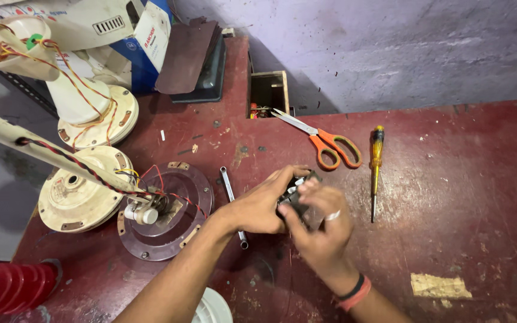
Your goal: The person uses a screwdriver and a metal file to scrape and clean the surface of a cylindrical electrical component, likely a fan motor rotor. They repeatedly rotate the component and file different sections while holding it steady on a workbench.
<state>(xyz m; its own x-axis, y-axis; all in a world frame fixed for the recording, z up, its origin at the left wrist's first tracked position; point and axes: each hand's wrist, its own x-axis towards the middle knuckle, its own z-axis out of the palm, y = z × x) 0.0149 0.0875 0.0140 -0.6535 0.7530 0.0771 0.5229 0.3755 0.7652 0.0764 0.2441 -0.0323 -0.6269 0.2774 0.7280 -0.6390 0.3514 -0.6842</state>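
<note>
So both hands meet mid-frame: left hand (261, 206) and right hand (324, 224) have fingers curled tight around a small dark part (294, 200), with orange scissors (324, 140) and a yellow screwdriver (376, 170) just above-right.

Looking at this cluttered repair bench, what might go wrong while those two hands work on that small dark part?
The small dark part is pinched between left hand and right hand above the table; it might slip and drop. The scissors lie open beside the hands, blades exposed. A forearm could catch the spanner or the motor's loose red wires.
</note>
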